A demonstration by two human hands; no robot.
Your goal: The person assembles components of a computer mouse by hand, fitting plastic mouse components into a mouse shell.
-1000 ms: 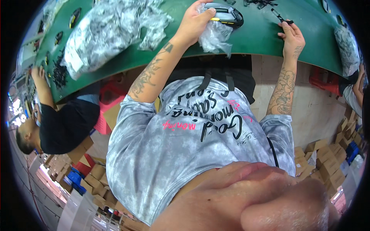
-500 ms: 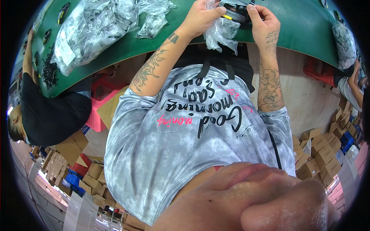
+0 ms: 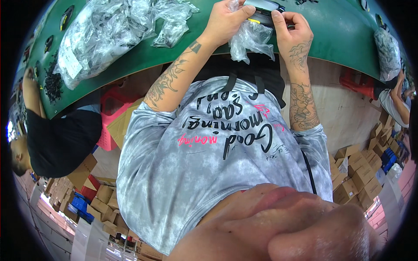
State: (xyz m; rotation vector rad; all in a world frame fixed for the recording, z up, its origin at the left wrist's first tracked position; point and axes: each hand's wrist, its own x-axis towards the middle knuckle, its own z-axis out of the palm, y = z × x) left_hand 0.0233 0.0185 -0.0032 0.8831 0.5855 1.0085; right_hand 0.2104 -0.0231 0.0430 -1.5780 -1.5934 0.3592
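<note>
Over the green table's near edge I hold a black device with a yellow accent and a shiny grey panel [image 3: 264, 6]; its exact kind is unclear. My left hand [image 3: 227, 22] grips its left end, thumb on top, together with a crumpled clear plastic bag [image 3: 250, 41] that hangs below. At the device's right end, my right hand [image 3: 294, 35] has its thumb and bent fingers closed on the edge by a small black piece. Part of the device is hidden by my fingers.
Large clear bags [image 3: 102, 39] cover the left of the green table [image 3: 339, 39], beside a pile of small black parts [image 3: 53, 85]. Another person [image 3: 61, 139] works at the left; a filled bag [image 3: 387, 54] stands far right. Cardboard boxes [image 3: 361, 174] and a red stool [image 3: 357, 85] are behind.
The device has tilted, so its shiny grey panel now shows. My right hand has shifted slightly left and down along its edge. The person at left has leaned a little lower.
</note>
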